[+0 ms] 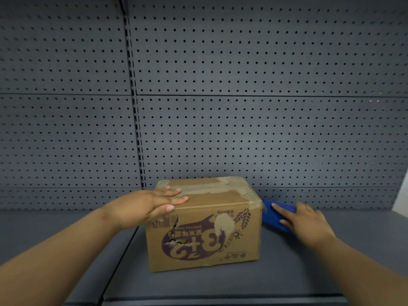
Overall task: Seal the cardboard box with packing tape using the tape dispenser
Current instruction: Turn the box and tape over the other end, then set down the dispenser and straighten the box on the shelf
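Observation:
A brown cardboard box (pixel 205 235) with purple print stands on the grey shelf, flaps closed, with strips of tape across its top. My left hand (pixel 150 206) lies flat on the box's top left corner, fingers spread. To the right of the box lies a blue tape dispenser (pixel 276 214), partly hidden by the box and by my right hand (pixel 306 219). That hand rests on the dispenser with its fingers laid over it; whether it grips it firmly is unclear.
A grey shelf surface (pixel 220 283) carries everything, with a seam running down its left part. A grey pegboard wall (pixel 242 107) rises right behind the box. A pale wall edge (pixel 403 199) shows at far right.

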